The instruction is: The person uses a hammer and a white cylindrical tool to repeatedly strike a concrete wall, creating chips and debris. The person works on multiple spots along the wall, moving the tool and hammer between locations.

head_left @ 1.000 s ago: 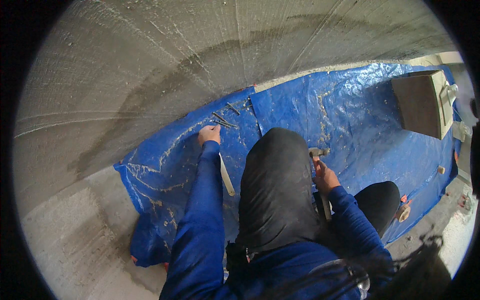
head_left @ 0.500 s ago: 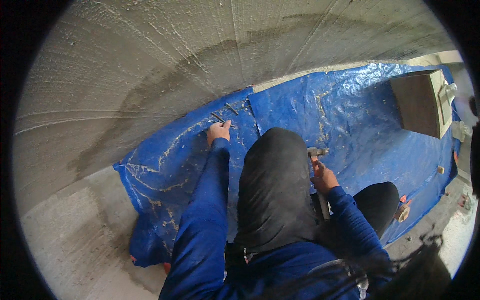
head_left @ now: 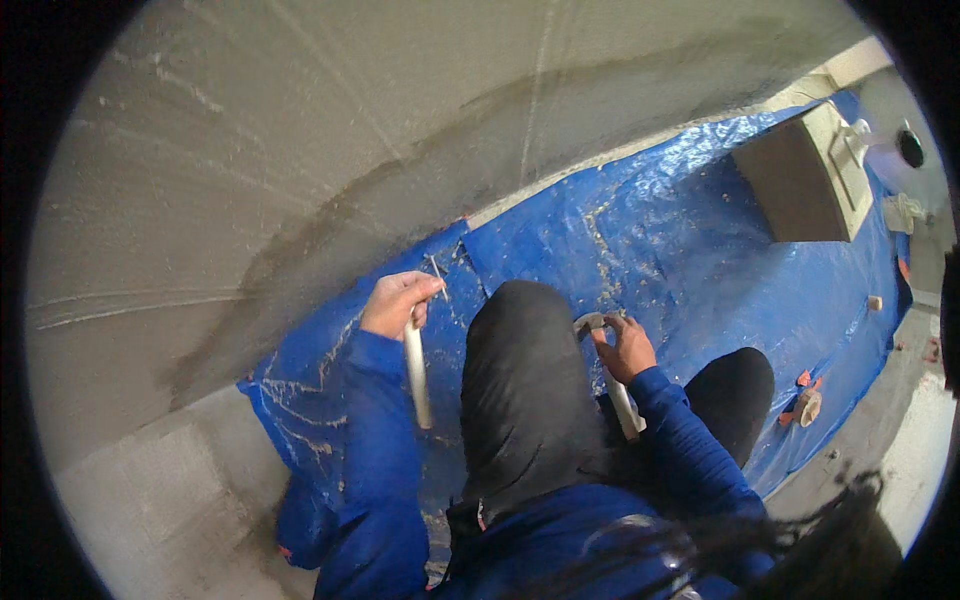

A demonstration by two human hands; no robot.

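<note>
My left hand (head_left: 398,303) is raised over the blue tarp and closed around a pale, straight rod-like tool (head_left: 417,378). That tool's lower part hangs down from the fist; its exact kind is blurred. A thin metal rod (head_left: 437,270) shows beside the fingertips; I cannot tell whether it is held or lies on the tarp. My right hand (head_left: 627,350) is closed around a hammer (head_left: 590,323) close to its head, beside my right knee. The hammer's handle (head_left: 622,405) slants down below the hand, partly hidden by the fingers.
A blue tarp (head_left: 680,290) strewn with pale crumbs covers the floor along a rough grey wall (head_left: 330,130). To the right stands a box-like block (head_left: 800,185). A round tan piece with orange bits (head_left: 805,405) lies near the tarp's right edge.
My left hand has risen from the thin rods on the tarp and come back, now with the pale tool in it. My right hand has moved up toward the hammer's head. The view has shifted.
</note>
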